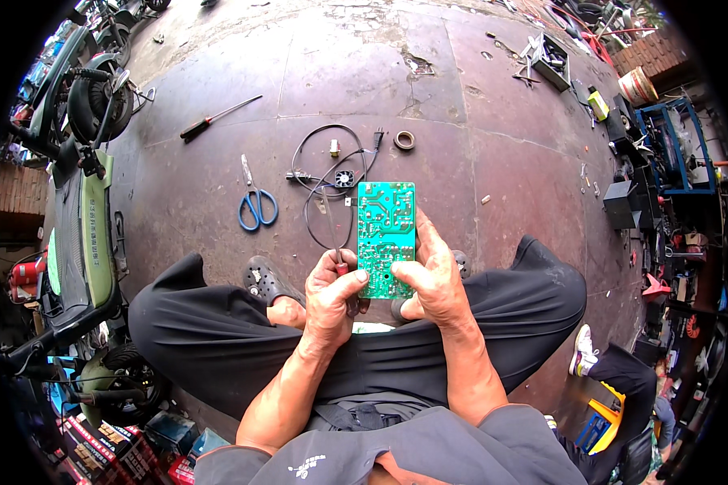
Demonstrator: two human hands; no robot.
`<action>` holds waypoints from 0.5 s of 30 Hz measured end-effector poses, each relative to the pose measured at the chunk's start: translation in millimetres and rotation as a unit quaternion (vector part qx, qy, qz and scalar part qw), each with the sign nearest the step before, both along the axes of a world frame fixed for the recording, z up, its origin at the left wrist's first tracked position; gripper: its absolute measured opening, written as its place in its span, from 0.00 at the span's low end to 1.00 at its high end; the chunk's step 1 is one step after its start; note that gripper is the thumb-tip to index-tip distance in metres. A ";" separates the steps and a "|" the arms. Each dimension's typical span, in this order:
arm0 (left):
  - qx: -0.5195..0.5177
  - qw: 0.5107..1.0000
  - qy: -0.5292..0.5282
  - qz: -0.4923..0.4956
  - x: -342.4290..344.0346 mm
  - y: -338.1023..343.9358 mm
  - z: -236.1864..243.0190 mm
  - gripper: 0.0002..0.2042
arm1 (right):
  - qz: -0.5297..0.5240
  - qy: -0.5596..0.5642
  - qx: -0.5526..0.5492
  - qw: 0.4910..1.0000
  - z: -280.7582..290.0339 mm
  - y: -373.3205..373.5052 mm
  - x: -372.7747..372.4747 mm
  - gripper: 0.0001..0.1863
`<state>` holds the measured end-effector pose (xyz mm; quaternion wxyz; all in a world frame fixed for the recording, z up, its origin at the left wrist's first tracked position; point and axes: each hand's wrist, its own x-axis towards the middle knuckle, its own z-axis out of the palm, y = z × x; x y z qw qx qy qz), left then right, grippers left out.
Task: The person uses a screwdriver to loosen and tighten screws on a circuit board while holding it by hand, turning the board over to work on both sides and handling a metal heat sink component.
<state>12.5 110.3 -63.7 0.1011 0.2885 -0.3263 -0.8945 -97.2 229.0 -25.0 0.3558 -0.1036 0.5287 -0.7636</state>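
Note:
A green circuit board [387, 222] is held upright before me, its traced and soldered side facing up at me. My left hand [332, 295] is closed, with the thumb on the board's lower left edge. The same hand also grips a screwdriver [341, 265] with a dark red handle and a thin metal shaft pointing away. My right hand [435, 275] grasps the board's right side, thumb on its face and fingers behind it. Just beyond lie a looped black power cord [306, 214], a small black fan [344, 179] and a small white-and-yellow part [335, 148].
Blue-handled scissors [257, 208] and a long screwdriver [218, 118] lie left on the floor. A tape roll [404, 141] is past the cord. A scooter [89, 234] stands left; a metal box of tools [550, 61] lies far right. Another person's leg [627, 376] is at right.

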 end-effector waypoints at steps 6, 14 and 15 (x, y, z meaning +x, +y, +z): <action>-0.063 0.998 0.026 -0.015 -0.1 4.1 6.7 0.11 | -0.067 -0.065 -0.040 0.995 -1.0 1.7 0.9 0.31; -0.144 0.987 -0.029 -0.062 4.7 10.3 17.0 0.18 | -0.173 -0.037 -0.037 0.984 -4.5 1.6 -0.5 0.24; -0.165 0.983 -0.029 -0.069 6.0 10.6 19.2 0.19 | -0.177 -0.040 -0.036 0.983 -3.0 1.7 -0.6 0.24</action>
